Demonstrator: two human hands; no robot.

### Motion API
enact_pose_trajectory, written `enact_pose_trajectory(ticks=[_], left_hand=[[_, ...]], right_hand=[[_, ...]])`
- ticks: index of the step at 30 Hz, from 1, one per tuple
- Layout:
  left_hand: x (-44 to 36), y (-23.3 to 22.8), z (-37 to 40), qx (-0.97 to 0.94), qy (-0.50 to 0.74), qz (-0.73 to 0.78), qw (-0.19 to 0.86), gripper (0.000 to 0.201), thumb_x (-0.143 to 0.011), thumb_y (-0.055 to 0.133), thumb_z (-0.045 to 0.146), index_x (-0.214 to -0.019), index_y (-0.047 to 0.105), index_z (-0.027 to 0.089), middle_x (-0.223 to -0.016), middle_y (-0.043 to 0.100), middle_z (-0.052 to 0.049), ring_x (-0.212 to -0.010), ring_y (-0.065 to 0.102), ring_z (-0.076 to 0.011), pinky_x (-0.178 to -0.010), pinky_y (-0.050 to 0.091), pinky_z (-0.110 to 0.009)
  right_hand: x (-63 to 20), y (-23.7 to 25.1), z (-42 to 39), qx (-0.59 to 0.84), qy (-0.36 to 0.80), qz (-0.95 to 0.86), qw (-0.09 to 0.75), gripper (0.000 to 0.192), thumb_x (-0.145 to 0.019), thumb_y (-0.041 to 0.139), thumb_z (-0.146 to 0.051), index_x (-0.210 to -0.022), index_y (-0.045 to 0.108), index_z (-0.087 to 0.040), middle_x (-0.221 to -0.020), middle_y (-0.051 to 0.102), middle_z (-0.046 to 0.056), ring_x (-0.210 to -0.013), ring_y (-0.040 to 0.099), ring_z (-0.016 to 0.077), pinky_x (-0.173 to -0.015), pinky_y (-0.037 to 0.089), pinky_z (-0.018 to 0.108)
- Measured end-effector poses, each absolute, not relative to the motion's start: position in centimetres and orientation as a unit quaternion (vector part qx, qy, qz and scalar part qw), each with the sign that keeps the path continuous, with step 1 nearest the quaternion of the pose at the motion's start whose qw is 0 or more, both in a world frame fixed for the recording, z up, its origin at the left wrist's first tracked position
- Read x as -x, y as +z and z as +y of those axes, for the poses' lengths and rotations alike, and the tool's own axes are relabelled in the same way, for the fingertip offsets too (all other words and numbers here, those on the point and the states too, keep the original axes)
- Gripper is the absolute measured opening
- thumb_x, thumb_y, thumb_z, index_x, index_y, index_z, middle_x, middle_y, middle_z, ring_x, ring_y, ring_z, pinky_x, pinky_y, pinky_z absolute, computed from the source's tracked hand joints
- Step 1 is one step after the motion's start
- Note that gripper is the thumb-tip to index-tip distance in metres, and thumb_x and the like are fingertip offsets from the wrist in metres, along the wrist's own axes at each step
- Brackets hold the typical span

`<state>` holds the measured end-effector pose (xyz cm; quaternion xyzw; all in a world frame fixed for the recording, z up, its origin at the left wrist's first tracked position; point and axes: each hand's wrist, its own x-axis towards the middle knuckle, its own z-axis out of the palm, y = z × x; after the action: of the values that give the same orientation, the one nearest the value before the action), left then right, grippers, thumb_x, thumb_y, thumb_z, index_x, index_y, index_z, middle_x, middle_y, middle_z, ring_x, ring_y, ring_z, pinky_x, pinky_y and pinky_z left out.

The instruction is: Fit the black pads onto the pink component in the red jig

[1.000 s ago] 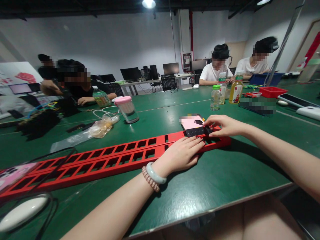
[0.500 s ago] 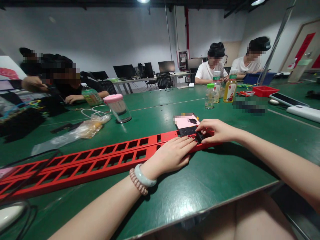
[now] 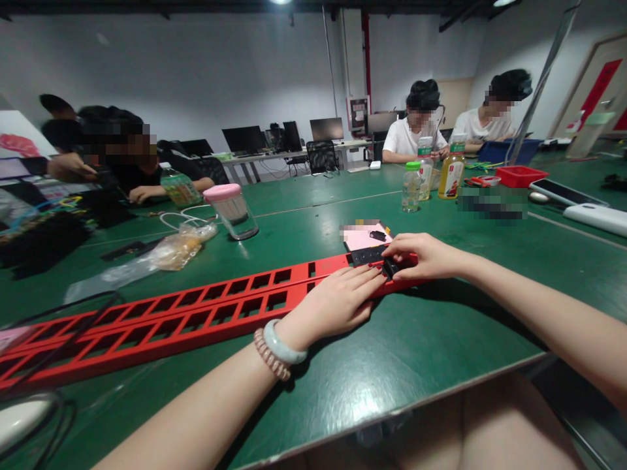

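A long red frame (image 3: 274, 318) with two rows of rectangular openings lies across the green table. My left hand (image 3: 337, 297) rests flat on its right part, fingers stretched out toward a small black part (image 3: 390, 267). My right hand (image 3: 424, 256) pinches that black part between thumb and fingers at the frame's right end. Just behind the fingertips, a flat black plate (image 3: 367, 256) is set in the frame. Beyond it lies a pink pad (image 3: 361, 236) with a small black piece (image 3: 377, 235) on top. My fingers partly cover the black part.
A pink-lidded cup (image 3: 230, 210), a plastic bag (image 3: 161, 259) and a black cable (image 3: 93, 320) lie to the left. Several bottles, including a green-capped one (image 3: 411, 188), stand beyond my right hand. A red tray (image 3: 521, 177) is at the right. Other people sit across the table.
My right hand has shifted very slightly to the left at the black part. My left hand and the red frame look the same.
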<state>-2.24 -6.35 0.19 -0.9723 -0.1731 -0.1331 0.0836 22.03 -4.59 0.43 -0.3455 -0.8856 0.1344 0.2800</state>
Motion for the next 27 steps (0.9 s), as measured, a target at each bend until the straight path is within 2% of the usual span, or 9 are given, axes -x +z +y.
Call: enact_pose_trajectory(ticks=[12, 27], left_hand=[[2.25, 0.2, -6.38, 0.973, -0.124, -0.178, 0.083, 0.043, -0.085, 0.044, 0.022, -0.127, 0.041, 0.016, -0.133, 0.045, -0.01, -0.124, 0.041, -0.019, -0.105, 0.033, -0.038], [2.25, 0.2, -6.38, 0.972, -0.131, -0.178, 0.077, 0.042, -0.085, 0.044, 0.022, -0.127, 0.041, 0.017, -0.132, 0.046, -0.01, -0.123, 0.042, -0.0186, -0.105, 0.034, -0.038]], right_hand=[[-21.83, 0.75, -4.94, 0.346, 0.132, -0.89, 0.267, 0.034, -0.069, 0.066, -0.04, -0.09, 0.061, -0.015, -0.081, 0.062, 0.005, -0.072, 0.055, 0.0144, -0.064, 0.042, 0.025], [-21.87, 0.91, -5.08, 0.331, 0.118, -0.903, 0.249, 0.029, -0.073, 0.062, -0.039, -0.091, 0.064, -0.016, -0.088, 0.065, 0.006, -0.08, 0.059, 0.0164, -0.073, 0.045, 0.028]])
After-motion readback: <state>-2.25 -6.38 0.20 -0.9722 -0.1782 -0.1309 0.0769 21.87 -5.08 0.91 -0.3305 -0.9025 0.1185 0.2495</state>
